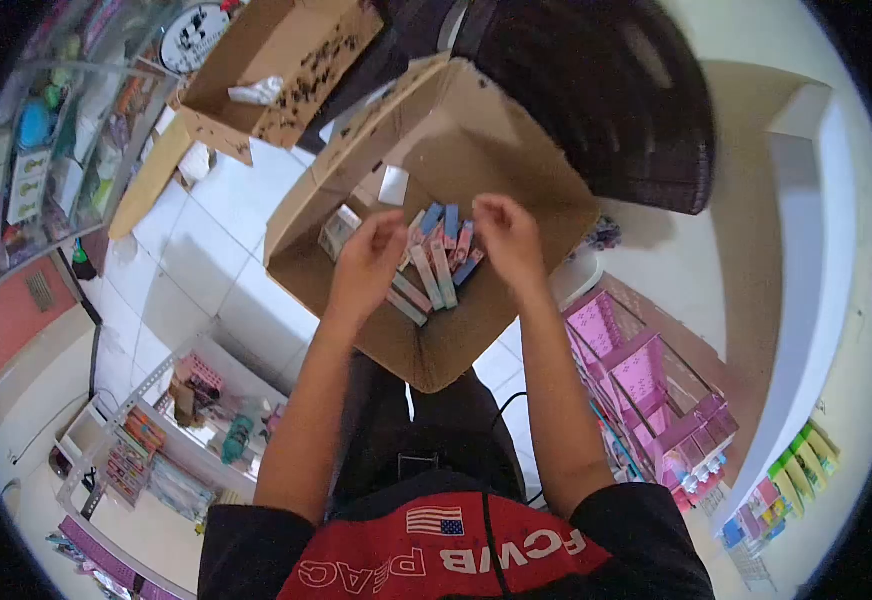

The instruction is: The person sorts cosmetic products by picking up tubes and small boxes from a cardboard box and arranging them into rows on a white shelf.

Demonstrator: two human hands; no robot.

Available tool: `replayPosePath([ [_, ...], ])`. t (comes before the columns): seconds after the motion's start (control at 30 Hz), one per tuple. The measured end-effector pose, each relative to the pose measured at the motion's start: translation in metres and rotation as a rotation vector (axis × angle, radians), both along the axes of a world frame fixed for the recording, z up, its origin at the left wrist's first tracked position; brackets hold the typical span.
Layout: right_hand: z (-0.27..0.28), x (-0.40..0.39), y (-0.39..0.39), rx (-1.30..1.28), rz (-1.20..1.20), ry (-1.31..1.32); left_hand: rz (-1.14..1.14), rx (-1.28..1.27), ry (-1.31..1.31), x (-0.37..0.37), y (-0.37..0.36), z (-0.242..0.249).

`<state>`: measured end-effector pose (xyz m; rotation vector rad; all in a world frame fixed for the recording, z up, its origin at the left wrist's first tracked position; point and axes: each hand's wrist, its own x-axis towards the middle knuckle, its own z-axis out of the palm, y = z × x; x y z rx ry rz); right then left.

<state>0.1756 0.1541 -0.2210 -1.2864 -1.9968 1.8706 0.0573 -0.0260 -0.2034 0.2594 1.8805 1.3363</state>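
Observation:
A cardboard box [426,372] stands open in front of me. Inside it lies a loose pile of small slim cartons [436,272] in pale green, blue and pink. My left hand [368,258] hovers over the left side of the pile, its fingers loosely curled and nothing visible in them. Over the right side is my right hand [509,238], with bent fingers somewhat apart and no object seen in it. A small white card [393,186] rests near the box's back left wall. Beside my left hand sits a whitish pack [339,229], partly hidden.
Another open cardboard box [286,75] with dark specks stands at the back left. A dark brown woven chair [596,90] is behind the box. Pink baskets [646,380] stand at right. Shelves with goods [46,150] line the left; a white shelf unit [186,400] stands nearer.

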Motion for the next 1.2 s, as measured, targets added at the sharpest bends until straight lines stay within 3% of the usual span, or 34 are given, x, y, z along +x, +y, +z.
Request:
replayPosePath([
  [0.17,-0.053,-0.023,0.007,-0.020,0.010,-0.252,-0.106,-0.130,0.056,0.002,0.040,-0.097],
  [0.23,-0.081,-0.021,0.009,0.152,0.101,-0.334,-0.116,-0.201,0.022,0.009,0.045,-0.124],
  [0.27,-0.123,-0.009,0.015,0.235,0.113,-0.314,-0.156,-0.230,0.114,0.008,0.048,-0.138],
  [0.3,-0.124,-0.007,0.015,0.234,0.128,-0.322,-0.196,-0.256,0.211,0.008,0.050,-0.142],
  [0.5,-0.148,0.005,0.014,0.179,0.065,-0.388,-0.319,-0.486,0.321,0.014,0.053,-0.141],
  [0.7,-0.147,-0.006,-0.013,0.424,0.195,-0.472,-0.353,-0.550,0.354,0.014,0.046,-0.158],
  [0.77,-0.148,-0.010,-0.019,0.092,0.146,-0.505,-0.368,-0.563,0.285,0.013,0.044,-0.158],
  [0.8,-0.152,-0.010,-0.024,0.272,0.181,-0.482,-0.345,-0.519,0.307,0.013,0.042,-0.160],
  [0.87,-0.158,-0.009,-0.025,0.289,0.197,-0.523,-0.325,-0.473,0.326,0.015,0.043,-0.164],
  [0.93,-0.154,-0.011,-0.025,0.303,0.211,-0.560,-0.482,-0.584,0.257,0.010,0.047,-0.150],
  [1.07,-0.131,-0.018,-0.017,0.173,0.156,-0.564,-0.369,-0.486,0.339,0.011,0.040,-0.157],
  [1.2,-0.145,-0.008,-0.007,-0.027,0.075,-0.516,-0.432,-0.532,0.113,-0.001,0.043,-0.149],
])
